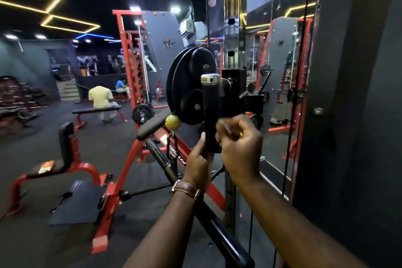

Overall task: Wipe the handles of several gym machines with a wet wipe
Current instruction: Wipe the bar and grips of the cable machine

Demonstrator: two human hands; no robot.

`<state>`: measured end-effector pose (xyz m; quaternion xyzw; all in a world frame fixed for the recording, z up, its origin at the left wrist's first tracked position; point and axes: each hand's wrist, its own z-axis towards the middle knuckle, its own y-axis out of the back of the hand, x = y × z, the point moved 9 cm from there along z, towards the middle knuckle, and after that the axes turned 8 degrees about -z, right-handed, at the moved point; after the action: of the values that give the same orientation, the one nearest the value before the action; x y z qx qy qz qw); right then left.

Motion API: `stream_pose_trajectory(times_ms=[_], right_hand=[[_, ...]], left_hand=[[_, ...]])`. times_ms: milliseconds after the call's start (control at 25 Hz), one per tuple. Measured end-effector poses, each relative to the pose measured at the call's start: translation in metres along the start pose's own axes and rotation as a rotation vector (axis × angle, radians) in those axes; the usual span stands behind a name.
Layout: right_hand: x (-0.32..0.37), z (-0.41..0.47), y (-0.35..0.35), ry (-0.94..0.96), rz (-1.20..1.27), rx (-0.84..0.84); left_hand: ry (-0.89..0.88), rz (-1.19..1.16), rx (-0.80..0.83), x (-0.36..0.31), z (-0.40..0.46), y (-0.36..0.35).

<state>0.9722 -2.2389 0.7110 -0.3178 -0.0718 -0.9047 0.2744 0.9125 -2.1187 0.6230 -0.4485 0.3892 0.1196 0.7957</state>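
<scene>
A black foam handle (210, 113) with a chrome cap stands upright in front of the black pulley wheel (187, 85) of a cable machine. My left hand (198, 164), with a brown watch strap on its wrist, grips the handle's lower end from the left. My right hand (239, 139) is at the handle's lower right side, its fingers curled tightly. A small pale scrap, the wet wipe (225, 129), shows blurred between those fingers against the handle.
A chrome upright with holes (231, 22) and a mirror (280, 61) stand just behind the pulley. A yellow ball stop (173, 122) with a chain hangs to the left. Below lie a black bar (219, 230) and a red bench frame (121, 172). Two people sit far back left.
</scene>
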Motion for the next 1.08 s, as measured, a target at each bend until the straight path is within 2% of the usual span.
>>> stream_pose_trajectory(times_ms=[120,200,280,360,560,640,800,840,1000,1080], right_hand=[[0.069,0.03,-0.008,0.388,-0.073,-0.067],[0.083,0.021,-0.019,0.516,-0.306,-0.094],[0.059,-0.012,-0.027,0.55,-0.514,-0.001],[0.04,-0.036,-0.025,0.557,-0.531,0.095],[0.079,0.028,-0.012,0.577,-0.432,-0.131],[0.071,0.019,-0.012,0.587,-0.451,-0.091],[0.042,-0.036,-0.019,0.688,-0.607,0.128],[0.047,-0.029,-0.022,0.725,-0.634,0.135],[0.101,0.029,-0.037,0.817,-0.741,-0.004],[0.104,0.017,-0.055,0.914,-0.932,0.046]], left_hand=[[-0.027,0.056,-0.033,-0.012,0.004,-0.002],[-0.028,0.024,-0.045,-0.024,0.008,-0.002],[0.028,-0.048,0.011,-0.032,0.006,-0.012],[0.102,-0.128,0.085,-0.029,0.0,-0.024],[0.033,0.054,0.106,-0.028,0.001,-0.027],[0.048,0.044,0.127,-0.028,0.001,-0.027],[0.128,-0.08,0.147,-0.025,0.001,-0.024],[0.122,-0.06,0.162,-0.026,0.002,-0.023],[0.094,0.097,0.242,-0.028,0.004,-0.027],[0.113,0.077,0.218,-0.028,0.002,-0.025]])
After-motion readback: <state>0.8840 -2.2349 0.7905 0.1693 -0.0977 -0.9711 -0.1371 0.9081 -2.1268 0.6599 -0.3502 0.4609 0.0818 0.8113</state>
